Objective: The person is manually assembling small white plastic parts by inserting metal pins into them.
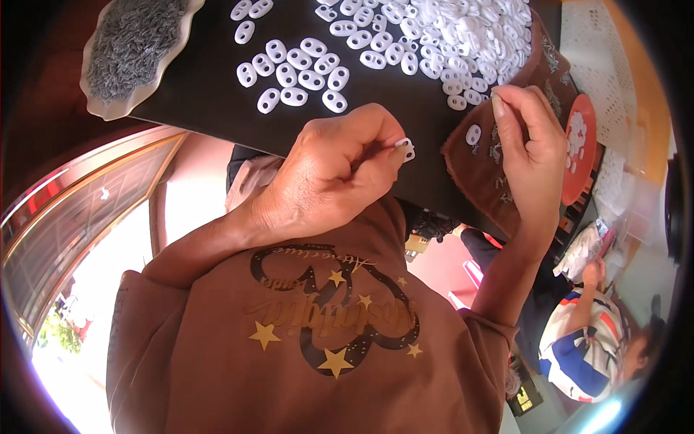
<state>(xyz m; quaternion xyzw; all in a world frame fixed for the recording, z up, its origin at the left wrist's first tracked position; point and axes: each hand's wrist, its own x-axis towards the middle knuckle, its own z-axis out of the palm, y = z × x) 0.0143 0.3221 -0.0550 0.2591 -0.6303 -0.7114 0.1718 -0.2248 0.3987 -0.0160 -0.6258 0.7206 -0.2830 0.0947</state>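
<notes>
My left hand (340,170) is closed in a pinch over the table's front edge. Between thumb and forefinger it grips a small white oval two-hole piece (410,152), partly covered by the fingers. Farther right my right hand (531,141) is raised over a brown cloth (463,160), thumb and forefinger pressed together. Whatever is at those fingertips is too small to make out. One loose white two-hole piece (473,134) lies on the cloth beside this hand, among several tiny grey metal bits (504,197) that look like springs.
A large heap of white two-hole pieces (470,32) covers the back right of the dark table (195,94), with a smaller group (294,97) left of it. A pale tray (119,108) full of grey springs stands far left, an orange bowl (587,119) right. Another person (585,340) sits at right.
</notes>
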